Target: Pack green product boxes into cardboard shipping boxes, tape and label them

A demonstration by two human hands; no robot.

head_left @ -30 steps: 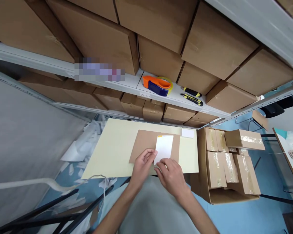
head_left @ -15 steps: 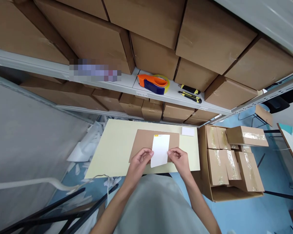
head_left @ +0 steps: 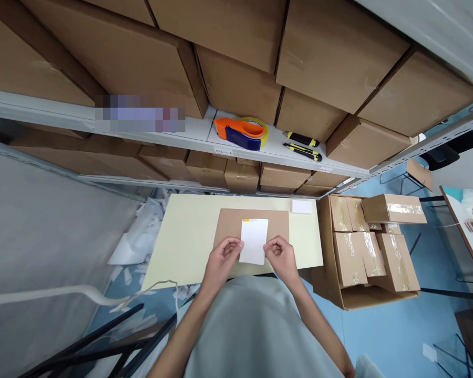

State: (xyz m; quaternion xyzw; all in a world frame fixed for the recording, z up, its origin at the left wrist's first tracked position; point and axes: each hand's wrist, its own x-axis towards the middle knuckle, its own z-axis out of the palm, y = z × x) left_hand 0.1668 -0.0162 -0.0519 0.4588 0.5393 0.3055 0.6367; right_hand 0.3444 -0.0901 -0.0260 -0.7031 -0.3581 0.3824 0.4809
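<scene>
- Two hands, left hand (head_left: 220,260) and right hand (head_left: 281,257), pinch a card (head_left: 254,241) by opposite edges, fingers closed on it, likely to steady it.
- Card sits between the fingers, over cardboard (head_left: 230,226) on the surface (head_left: 181,241).

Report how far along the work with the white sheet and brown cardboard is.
Done: small taped boxes sit in the open carton beside the table. In hand: the left hand and right hand pinch the white sheet by its side edges over the flat brown cardboard. Left: whether the sheet is stuck down cannot be told; the tape dispenser and utility knives lie untouched on the shelf.
</scene>
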